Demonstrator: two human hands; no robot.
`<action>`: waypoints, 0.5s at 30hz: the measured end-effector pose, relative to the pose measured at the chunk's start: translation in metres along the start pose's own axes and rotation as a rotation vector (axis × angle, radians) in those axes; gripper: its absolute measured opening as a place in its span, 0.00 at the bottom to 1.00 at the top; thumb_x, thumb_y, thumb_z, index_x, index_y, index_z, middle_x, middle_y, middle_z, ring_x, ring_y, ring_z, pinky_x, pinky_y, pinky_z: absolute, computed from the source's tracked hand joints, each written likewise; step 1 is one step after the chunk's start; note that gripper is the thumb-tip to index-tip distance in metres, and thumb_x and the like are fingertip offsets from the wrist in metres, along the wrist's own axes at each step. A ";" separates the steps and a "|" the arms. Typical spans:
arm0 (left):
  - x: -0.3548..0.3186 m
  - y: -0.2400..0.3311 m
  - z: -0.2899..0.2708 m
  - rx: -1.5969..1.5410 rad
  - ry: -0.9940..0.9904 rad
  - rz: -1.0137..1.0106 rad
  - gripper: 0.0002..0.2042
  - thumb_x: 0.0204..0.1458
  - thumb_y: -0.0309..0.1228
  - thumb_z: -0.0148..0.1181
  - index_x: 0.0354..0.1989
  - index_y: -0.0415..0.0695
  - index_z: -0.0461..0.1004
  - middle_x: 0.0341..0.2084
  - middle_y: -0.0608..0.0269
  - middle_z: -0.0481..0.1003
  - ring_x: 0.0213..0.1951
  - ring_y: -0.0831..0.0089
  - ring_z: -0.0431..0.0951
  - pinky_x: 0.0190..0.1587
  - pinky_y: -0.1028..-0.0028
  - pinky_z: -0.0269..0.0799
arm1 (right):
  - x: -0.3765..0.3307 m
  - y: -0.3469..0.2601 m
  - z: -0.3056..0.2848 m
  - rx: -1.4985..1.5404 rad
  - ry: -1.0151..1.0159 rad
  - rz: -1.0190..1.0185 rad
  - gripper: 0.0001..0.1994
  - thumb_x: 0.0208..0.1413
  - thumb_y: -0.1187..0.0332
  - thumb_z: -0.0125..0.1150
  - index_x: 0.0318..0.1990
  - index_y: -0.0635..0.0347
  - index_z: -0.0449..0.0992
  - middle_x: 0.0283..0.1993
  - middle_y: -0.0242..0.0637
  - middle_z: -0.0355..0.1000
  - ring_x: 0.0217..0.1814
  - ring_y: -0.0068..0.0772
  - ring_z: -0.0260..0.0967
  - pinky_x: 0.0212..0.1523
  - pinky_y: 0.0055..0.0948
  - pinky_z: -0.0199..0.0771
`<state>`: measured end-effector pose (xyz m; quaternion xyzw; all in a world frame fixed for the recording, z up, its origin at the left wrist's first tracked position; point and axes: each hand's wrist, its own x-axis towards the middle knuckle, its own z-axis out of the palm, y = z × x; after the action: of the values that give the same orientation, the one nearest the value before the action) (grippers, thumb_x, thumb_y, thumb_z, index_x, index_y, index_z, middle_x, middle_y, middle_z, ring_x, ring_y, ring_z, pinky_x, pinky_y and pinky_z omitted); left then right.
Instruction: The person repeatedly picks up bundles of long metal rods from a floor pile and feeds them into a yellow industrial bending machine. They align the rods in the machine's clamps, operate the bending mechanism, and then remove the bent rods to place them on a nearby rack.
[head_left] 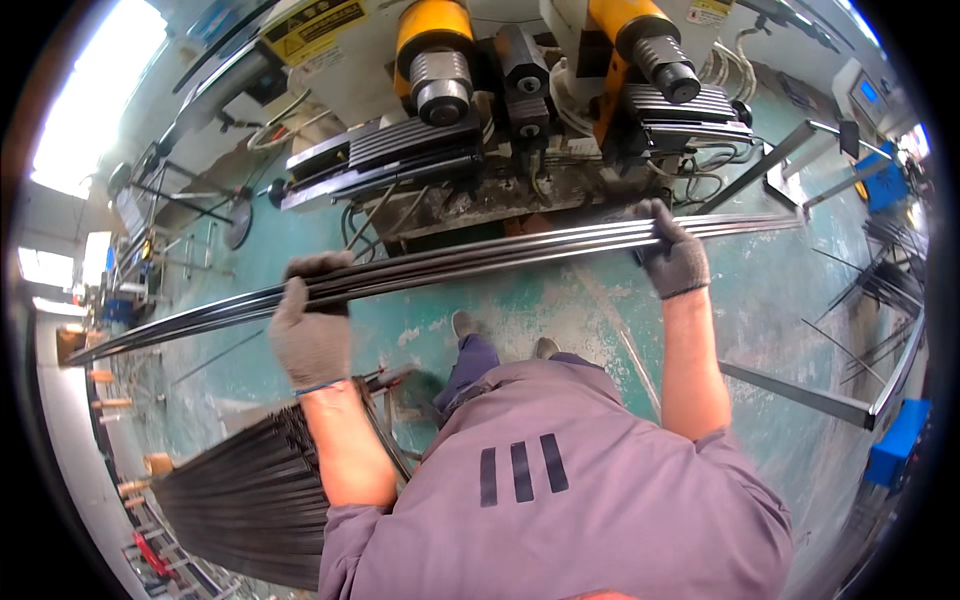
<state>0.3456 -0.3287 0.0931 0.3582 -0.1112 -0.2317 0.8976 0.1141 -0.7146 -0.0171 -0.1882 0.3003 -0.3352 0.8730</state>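
A bundle of several long, thin metal rods (480,254) stretches across the view in front of me, lifted off the floor. My left hand (313,325), in a grey knit glove, is closed around the bundle left of its middle, thumb on the near side. Farther right, my right hand (676,255), gloved the same way, grips the rods with its fingers wrapped over them. The bundle slants, its right end higher in the picture than its left. Whether the rods are solid or hollow I cannot tell.
A machine with yellow-and-steel cylinders (436,60) and a ribbed slide (400,150) stands just beyond the rods. At lower left lies a large stack of dark rods (245,490). A metal frame (810,395) is on my right, near a blue box (897,443).
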 end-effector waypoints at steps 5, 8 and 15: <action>0.052 0.058 -0.078 -0.073 0.132 0.146 0.15 0.56 0.25 0.46 0.50 0.30 0.69 0.44 0.48 0.75 0.50 0.57 0.74 0.65 0.55 0.62 | 0.049 -0.044 0.001 -0.047 0.194 -0.270 0.13 0.59 0.66 0.61 0.43 0.69 0.73 0.39 0.44 0.75 0.44 0.40 0.74 0.52 0.40 0.78; 0.075 0.060 -0.132 -0.048 0.206 0.134 0.12 0.58 0.26 0.47 0.47 0.32 0.71 0.44 0.48 0.75 0.50 0.58 0.74 0.64 0.56 0.64 | 0.070 -0.042 0.028 -0.079 0.301 -0.336 0.15 0.59 0.62 0.62 0.43 0.68 0.74 0.39 0.44 0.76 0.41 0.41 0.75 0.46 0.38 0.78; 0.139 0.038 -0.160 0.148 0.334 -0.023 0.16 0.64 0.37 0.50 0.41 0.32 0.72 0.40 0.50 0.75 0.44 0.61 0.75 0.58 0.62 0.70 | 0.077 0.065 0.132 -0.197 0.264 -0.287 0.09 0.55 0.67 0.67 0.38 0.62 0.77 0.37 0.40 0.78 0.37 0.36 0.75 0.43 0.34 0.76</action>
<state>0.5372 -0.2784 0.0096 0.4579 0.0266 -0.1705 0.8721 0.2763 -0.7057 0.0170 -0.2679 0.4133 -0.4469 0.7468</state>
